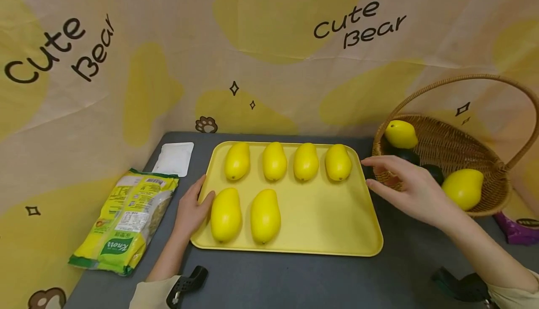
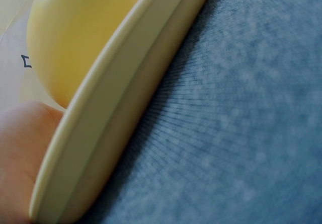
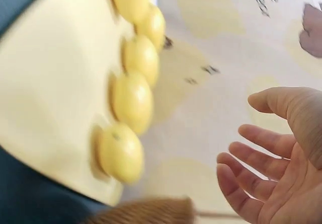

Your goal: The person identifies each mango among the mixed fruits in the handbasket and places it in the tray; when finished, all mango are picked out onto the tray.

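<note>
A yellow tray (image 1: 324, 225) lies on the grey tabletop, bearing several yellow mangoes. A back row, including a mango (image 1: 338, 162) at its right end, runs along the far rim. Two more lie in front at the left, one being the mango (image 1: 265, 216). My left hand (image 1: 191, 211) grips the tray's left edge, its thumb over the rim beside the front-left mango (image 1: 226, 215). Between the tray's right rim and a wicker basket (image 1: 459, 136), my right hand (image 1: 414, 190) hovers with spread, relaxed fingers. Its palm holds nothing in the right wrist view.
Inside the basket are a mango (image 1: 401, 134) at the back, another mango (image 1: 463, 189) in front and dark rounded things (image 1: 433, 173), partly hidden by the right hand. At left lie a Knorr bag (image 1: 126, 220) and a white packet (image 1: 173, 158). A purple package (image 1: 515, 227) sits at right.
</note>
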{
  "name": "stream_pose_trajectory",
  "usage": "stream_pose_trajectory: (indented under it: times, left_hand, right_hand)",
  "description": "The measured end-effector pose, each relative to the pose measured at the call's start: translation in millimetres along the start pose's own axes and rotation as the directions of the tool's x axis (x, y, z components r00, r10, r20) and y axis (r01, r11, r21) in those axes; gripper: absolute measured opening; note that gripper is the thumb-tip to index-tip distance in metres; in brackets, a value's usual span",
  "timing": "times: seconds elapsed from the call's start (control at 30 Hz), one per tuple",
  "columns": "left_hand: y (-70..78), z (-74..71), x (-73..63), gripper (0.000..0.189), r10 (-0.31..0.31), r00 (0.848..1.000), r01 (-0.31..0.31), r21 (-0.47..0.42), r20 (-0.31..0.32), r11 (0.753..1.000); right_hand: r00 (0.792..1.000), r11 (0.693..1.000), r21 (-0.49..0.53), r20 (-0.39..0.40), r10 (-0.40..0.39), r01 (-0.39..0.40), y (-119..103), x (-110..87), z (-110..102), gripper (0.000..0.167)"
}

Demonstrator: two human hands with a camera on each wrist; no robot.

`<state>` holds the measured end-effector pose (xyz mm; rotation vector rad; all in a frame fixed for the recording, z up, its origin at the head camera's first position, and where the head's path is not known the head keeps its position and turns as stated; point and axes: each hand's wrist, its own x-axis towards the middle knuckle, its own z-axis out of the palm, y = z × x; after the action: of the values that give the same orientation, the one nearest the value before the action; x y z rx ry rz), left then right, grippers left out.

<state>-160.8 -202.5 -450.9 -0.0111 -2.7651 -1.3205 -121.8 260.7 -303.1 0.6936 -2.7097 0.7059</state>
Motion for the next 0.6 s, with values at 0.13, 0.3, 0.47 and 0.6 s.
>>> stream_pose_trajectory:
  times: [0.13, 0.3, 0.47, 0.6]
  left_hand:
    - [-0.3, 0.1, 0.1, 0.06, -0.004, 1.0, 0.004, -0.003, 0.002, 1.0]
    - [-0.4, 0.2, 0.2, 0.06, -0.004, 1.0, 0.004, 0.001, -0.001, 1.0]
    - [0.0, 0.0, 0.4, 0.059, 0.001, 1.0, -0.001, 0.002, -0.004, 1.0]
    - [-0.3, 0.2, 0.5, 0.059, -0.001, 1.0, 0.001, 0.003, -0.004, 1.0]
  right_hand:
    - [0.995, 0.994, -0.054, 0.03, 0.095, -0.093, 13.4, 11.7, -26.8, 0.038]
    - [0.968, 0.975, -0.11, 0.139, 0.207, -0.193, 34.9, 27.6, -50.8, 0.043]
    - [0.909, 0.937, -0.11, 0.23, 0.348, -0.331, 56.1, 43.1, -63.2, 0.054]
    - [0.867, 0.912, -0.113, 0.283, 0.41, -0.395, 74.7, 52.9, -67.9, 0.063]
